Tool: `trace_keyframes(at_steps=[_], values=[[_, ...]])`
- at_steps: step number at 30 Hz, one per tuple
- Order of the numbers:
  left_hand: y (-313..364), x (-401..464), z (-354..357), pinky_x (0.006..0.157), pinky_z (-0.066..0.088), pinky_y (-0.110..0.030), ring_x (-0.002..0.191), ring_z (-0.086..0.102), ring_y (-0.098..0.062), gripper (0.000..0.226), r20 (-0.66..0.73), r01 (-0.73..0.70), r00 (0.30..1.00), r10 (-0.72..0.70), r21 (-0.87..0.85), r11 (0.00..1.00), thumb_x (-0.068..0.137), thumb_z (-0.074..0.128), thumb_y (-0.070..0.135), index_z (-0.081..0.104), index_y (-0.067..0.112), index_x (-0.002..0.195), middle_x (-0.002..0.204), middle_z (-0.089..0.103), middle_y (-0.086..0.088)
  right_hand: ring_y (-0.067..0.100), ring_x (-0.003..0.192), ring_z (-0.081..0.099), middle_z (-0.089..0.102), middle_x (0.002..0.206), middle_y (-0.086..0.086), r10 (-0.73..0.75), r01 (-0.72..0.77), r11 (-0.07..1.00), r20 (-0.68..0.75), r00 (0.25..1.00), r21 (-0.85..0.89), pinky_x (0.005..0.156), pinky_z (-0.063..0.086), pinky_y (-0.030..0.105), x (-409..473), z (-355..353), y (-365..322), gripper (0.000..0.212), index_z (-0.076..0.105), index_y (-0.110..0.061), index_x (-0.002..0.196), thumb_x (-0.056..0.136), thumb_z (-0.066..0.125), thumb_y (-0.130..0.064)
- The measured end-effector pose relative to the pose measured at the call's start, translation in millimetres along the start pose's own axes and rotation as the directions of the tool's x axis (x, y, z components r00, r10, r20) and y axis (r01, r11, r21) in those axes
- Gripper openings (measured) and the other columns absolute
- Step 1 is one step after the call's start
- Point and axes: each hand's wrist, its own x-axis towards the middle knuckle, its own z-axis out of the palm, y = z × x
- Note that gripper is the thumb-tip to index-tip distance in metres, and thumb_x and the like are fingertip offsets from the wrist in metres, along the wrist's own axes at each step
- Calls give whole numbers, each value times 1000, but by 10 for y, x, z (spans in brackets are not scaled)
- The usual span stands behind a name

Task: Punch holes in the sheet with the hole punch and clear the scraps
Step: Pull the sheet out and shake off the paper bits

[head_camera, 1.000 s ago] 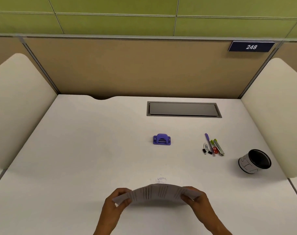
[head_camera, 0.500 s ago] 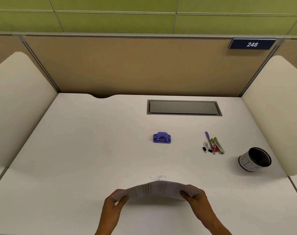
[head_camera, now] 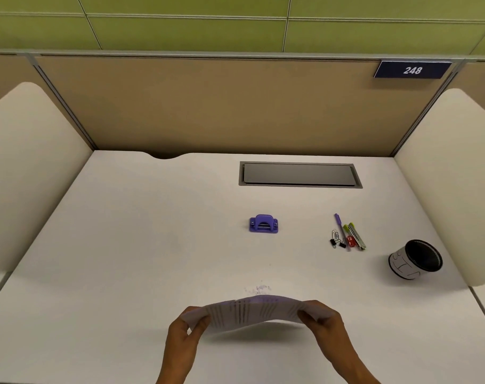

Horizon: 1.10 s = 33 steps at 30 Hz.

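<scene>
White laminate covers the surface (head_camera: pixel 130 245) in front of us. At four o'clock a black mesh cup (head_camera: pixel 415 259) lies tipped on its side, its mouth turned toward us; we see only dark inside it. At two o'clock pens (head_camera: pixel 350 231) lie loose beside a few clips (head_camera: pixel 337 239), apart from the cup. Toward twelve o'clock a grey hatch (head_camera: pixel 300 174) is set flush in the surface, its lid down.

We hold the sheet (head_camera: pixel 252 311) at six o'clock, above the surface, bowed upward in the middle with printed lines showing. Our left hand (head_camera: pixel 183 336) is pinched on its nine o'clock edge and our right hand (head_camera: pixel 323 325) is pinched on its three o'clock edge. Just beyond the sheet, toward twelve o'clock, small pale scraps (head_camera: pixel 260 288) dot the surface. The purple hole punch (head_camera: pixel 263 223) stands farther out at twelve o'clock, well apart from both hands.
</scene>
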Motion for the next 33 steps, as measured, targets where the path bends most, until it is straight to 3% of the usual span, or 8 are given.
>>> trace_keyframes(at_steps=[5, 10, 13, 16, 20, 25, 30, 33], values=[[-53, 31, -6, 81, 48, -18, 94, 68, -13, 30, 35, 39, 999, -38, -27, 999, 88, 70, -3, 74, 27, 87, 99, 74, 5, 9, 97, 72, 77, 102, -6, 51, -50, 998, -8, 999, 43, 79, 53, 13, -19, 44, 58, 25, 76, -23, 102, 88, 73, -4], [-36, 62, -27, 75, 46, -9, 88, 68, -10, 29, 26, 48, 999, -48, -1, 999, 89, 70, -1, 76, 27, 80, 96, 74, 0, 7, 87, 70, 77, 94, -3, 39, -39, 999, -13, 999, 12, 74, 49, 10, 8, 39, 18, 28, 79, -25, 92, 91, 67, 1], [-54, 52, -51, 74, 46, -8, 88, 68, -8, 27, 36, 47, 998, -48, 15, 999, 89, 71, 1, 75, 27, 84, 94, 74, 3, 9, 90, 69, 76, 96, -2, 19, -19, 1000, -16, 1000, 5, 78, 51, 15, 5, 8, 19, 28, 78, -24, 92, 91, 67, 1], [-133, 30, -18, 82, 50, -17, 98, 70, -22, 20, 59, 108, 992, -108, -8, 994, 90, 69, -1, 76, 18, 93, 96, 76, -5, 9, 97, 71, 78, 99, -10, 49, -49, 999, -14, 999, -22, 85, 53, 21, -18, 39, 71, 27, 77, -28, 96, 92, 68, -3], [-64, 117, -37, 76, 55, -22, 93, 75, -17, 17, 1, 157, 987, -158, -65, 985, 91, 71, 7, 74, 22, 98, 93, 81, 2, 11, 89, 73, 79, 93, -8, 16, -16, 1000, -65, 998, -9, 74, 53, 13, 78, 22, -41, 32, 80, -31, 85, 90, 69, -1], [205, 361, -221, 70, 59, -18, 90, 76, -9, 24, -38, 133, 989, -142, -181, 975, 91, 69, 5, 73, 24, 106, 100, 80, 9, 7, 88, 74, 78, 100, -11, -68, 71, 996, -62, 996, 55, 68, 57, 15, 422, -37, -618, 19, 74, -31, 104, 91, 72, -17], [288, 497, -318, 73, 61, -37, 93, 75, -18, 21, -114, 162, 974, -196, -254, 954, 96, 65, 12, 71, 25, 112, 102, 80, 3, 5, 83, 73, 78, 97, -14, -77, 77, 997, 42, 996, 1, 63, 53, 12, 827, 96, -1093, 15, 71, -28, 106, 91, 73, -26], [276, 552, -385, 70, 55, -36, 94, 71, -22, 21, -177, 196, 946, -271, -351, 916, 97, 65, 13, 71, 17, 116, 108, 77, -4, 11, 83, 74, 78, 99, -8, -34, 37, 999, 80, 996, -31, 65, 53, 15, 1015, 244, -1171, 15, 72, -20, 106, 91, 73, -23]])
